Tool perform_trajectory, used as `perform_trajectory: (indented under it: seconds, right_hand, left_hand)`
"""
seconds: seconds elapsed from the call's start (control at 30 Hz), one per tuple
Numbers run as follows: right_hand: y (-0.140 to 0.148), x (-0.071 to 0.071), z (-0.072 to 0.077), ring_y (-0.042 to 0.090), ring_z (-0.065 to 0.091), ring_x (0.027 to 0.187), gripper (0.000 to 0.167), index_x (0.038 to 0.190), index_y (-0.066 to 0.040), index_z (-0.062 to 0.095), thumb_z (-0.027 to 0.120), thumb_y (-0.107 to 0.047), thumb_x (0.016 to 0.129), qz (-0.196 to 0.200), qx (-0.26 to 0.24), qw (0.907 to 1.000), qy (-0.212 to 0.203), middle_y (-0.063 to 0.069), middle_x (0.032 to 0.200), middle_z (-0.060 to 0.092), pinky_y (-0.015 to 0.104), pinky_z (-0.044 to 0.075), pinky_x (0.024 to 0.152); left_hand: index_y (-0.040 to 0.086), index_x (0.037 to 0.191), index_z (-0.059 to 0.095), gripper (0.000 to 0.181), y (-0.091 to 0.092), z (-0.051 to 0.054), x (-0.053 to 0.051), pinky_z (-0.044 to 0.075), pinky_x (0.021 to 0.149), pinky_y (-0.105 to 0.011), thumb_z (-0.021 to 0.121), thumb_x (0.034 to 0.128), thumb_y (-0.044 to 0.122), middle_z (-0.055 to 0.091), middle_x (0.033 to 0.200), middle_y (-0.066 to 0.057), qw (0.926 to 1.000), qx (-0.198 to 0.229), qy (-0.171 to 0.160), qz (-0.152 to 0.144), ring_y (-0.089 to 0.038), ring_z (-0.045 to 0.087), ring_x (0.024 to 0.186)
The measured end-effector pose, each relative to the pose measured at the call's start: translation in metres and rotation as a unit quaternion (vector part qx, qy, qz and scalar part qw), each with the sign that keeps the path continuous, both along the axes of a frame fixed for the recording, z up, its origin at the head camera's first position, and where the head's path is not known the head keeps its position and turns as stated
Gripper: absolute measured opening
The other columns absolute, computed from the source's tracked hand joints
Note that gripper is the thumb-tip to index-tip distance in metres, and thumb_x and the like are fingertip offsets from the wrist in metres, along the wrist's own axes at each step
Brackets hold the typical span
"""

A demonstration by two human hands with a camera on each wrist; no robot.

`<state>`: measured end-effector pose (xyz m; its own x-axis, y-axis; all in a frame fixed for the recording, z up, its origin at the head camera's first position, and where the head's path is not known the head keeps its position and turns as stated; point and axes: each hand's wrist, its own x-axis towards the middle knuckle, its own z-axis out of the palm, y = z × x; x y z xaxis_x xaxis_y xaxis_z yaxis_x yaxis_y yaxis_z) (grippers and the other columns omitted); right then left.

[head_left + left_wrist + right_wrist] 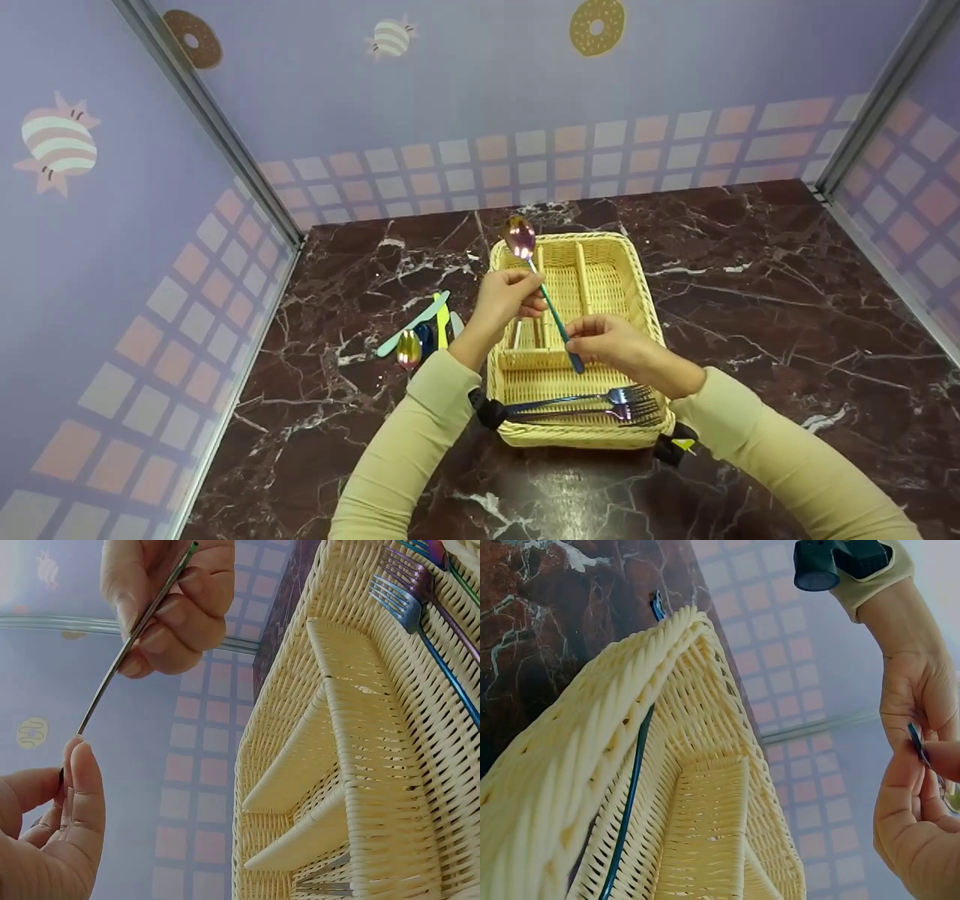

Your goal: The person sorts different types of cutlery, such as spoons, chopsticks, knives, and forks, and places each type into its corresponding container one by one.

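A long metal spoon with a gold-and-pink bowl and a slim blue-green handle (552, 306) is held in the air above the rectangular pale-yellow woven basket (577, 436), slanting so that its bowl points to the basket's far-left corner. The person's left hand (506, 300) pinches the handle just below the bowl, over the basket's left side. The right hand (619, 345) pinches the same handle near its end, over the basket's middle, thumb and fingertips closed on it.

Dividers split the basket's far part into three narrow compartments, with one wide compartment across its near end. In that near compartment lie shiny metal forks in blue and purple (621, 397), their tines towards the basket's right side. Slender silvery pieces (326, 886) lie in the basket's left narrow compartment; their kind cannot be told.

Left of the basket, well apart from its wall, lie a mint-green knife (412, 324), a bright yellow-green utensil (442, 319), a dark blue glossy piece (426, 339) and a second gold-and-pink spoon (409, 349). The basket stands on a dark red-brown marbled tabletop (750, 315).
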<state>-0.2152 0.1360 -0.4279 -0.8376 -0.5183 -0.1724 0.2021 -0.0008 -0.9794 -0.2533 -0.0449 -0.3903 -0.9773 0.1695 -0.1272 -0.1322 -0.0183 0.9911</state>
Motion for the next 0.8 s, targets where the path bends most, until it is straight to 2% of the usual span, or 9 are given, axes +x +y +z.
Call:
perform_trajectory:
  seconds: [0.1, 0.17, 0.23, 0.3, 0.4, 0.53, 0.67, 0.8]
  right_hand:
    - [0.001, -0.005, 0.001, 0.006, 0.053, 0.065, 0.009, 0.085, -0.004, 0.053, 0.051, 0.004, 0.083, 0.010, -0.019, 0.9997, -0.007, -0.002, 0.077, 0.054, 0.019, 0.048, 0.062]
    - [0.005, -0.012, 0.002, 0.007, 0.053, 0.067, 0.012, 0.083, -0.006, 0.053, 0.052, 0.005, 0.083, -0.003, -0.018, 0.9998, -0.008, -0.001, 0.078, 0.054, 0.019, 0.049, 0.064]
    - [0.011, -0.024, 0.001, 0.007, 0.054, 0.067, 0.012, 0.082, -0.007, 0.053, 0.053, 0.005, 0.082, -0.027, 0.007, 0.9996, 0.003, -0.001, 0.077, 0.054, 0.019, 0.050, 0.066]
    - [0.020, -0.037, -0.001, 0.006, 0.054, 0.064, 0.010, 0.083, -0.005, 0.052, 0.053, 0.005, 0.081, -0.062, 0.056, 0.9964, 0.018, -0.001, 0.076, 0.053, 0.018, 0.050, 0.065]
    - [0.032, -0.058, -0.010, 0.005, 0.054, 0.057, 0.007, 0.080, -0.002, 0.051, 0.052, 0.005, 0.081, -0.096, 0.141, 0.9850, 0.027, -0.002, 0.070, 0.052, 0.018, 0.050, 0.058]
    - [0.045, -0.076, -0.027, 0.006, 0.051, 0.050, 0.015, 0.066, -0.004, 0.048, 0.051, 0.006, 0.077, -0.114, 0.238, 0.9646, 0.003, -0.002, 0.058, 0.050, 0.020, 0.049, 0.050]
    - [0.046, -0.080, -0.036, 0.008, 0.043, 0.042, 0.022, 0.059, -0.008, 0.038, 0.047, 0.009, 0.070, -0.117, 0.311, 0.9430, 0.016, -0.002, 0.050, 0.042, 0.021, 0.042, 0.042]
    - [0.033, -0.071, -0.031, 0.007, 0.035, 0.037, 0.025, 0.058, -0.009, 0.032, 0.042, 0.012, 0.064, -0.112, 0.362, 0.9237, 0.053, -0.004, 0.046, 0.031, 0.019, 0.031, 0.034]
  left_hand:
    - [-0.007, 0.096, 0.061, 0.022, -0.002, -0.001, 0.000, 0.055, 0.054, -0.023, 0.058, 0.0900, 0.013, 0.059, 0.067, -0.003, 0.9999, 0.002, -0.002, -0.017, -0.009, 0.059, 0.052]
    - [-0.008, 0.103, 0.060, 0.024, -0.007, -0.003, -0.001, 0.055, 0.056, -0.024, 0.057, 0.0905, 0.013, 0.060, 0.071, -0.004, 0.9998, 0.003, -0.001, -0.021, -0.010, 0.060, 0.054]
    - [-0.009, 0.107, 0.059, 0.026, -0.013, -0.006, -0.002, 0.056, 0.057, -0.025, 0.056, 0.0908, 0.012, 0.060, 0.073, -0.006, 0.9999, 0.003, 0.003, -0.013, -0.010, 0.060, 0.055]
    - [-0.010, 0.108, 0.058, 0.027, -0.022, -0.011, -0.003, 0.056, 0.057, -0.025, 0.056, 0.0908, 0.011, 0.060, 0.073, -0.007, 1.0000, 0.003, 0.006, 0.001, -0.010, 0.060, 0.055]
    - [-0.012, 0.109, 0.056, 0.026, -0.034, -0.019, -0.002, 0.055, 0.055, -0.023, 0.055, 0.0909, 0.007, 0.060, 0.072, -0.007, 0.9996, 0.001, 0.008, 0.028, -0.009, 0.060, 0.054]
    - [-0.012, 0.109, 0.057, 0.025, -0.049, -0.030, 0.000, 0.054, 0.054, -0.022, 0.054, 0.0909, 0.005, 0.060, 0.071, -0.008, 0.9986, -0.006, 0.003, 0.053, -0.008, 0.059, 0.053]
    - [-0.011, 0.111, 0.057, 0.027, -0.059, -0.037, 0.002, 0.054, 0.054, -0.023, 0.054, 0.0906, 0.006, 0.061, 0.073, -0.008, 0.9979, -0.013, -0.006, 0.062, -0.009, 0.059, 0.053]
    - [-0.012, 0.112, 0.055, 0.029, -0.065, -0.042, 0.003, 0.055, 0.055, -0.024, 0.054, 0.0906, 0.007, 0.061, 0.074, -0.008, 0.9976, -0.017, -0.012, 0.066, -0.010, 0.060, 0.055]
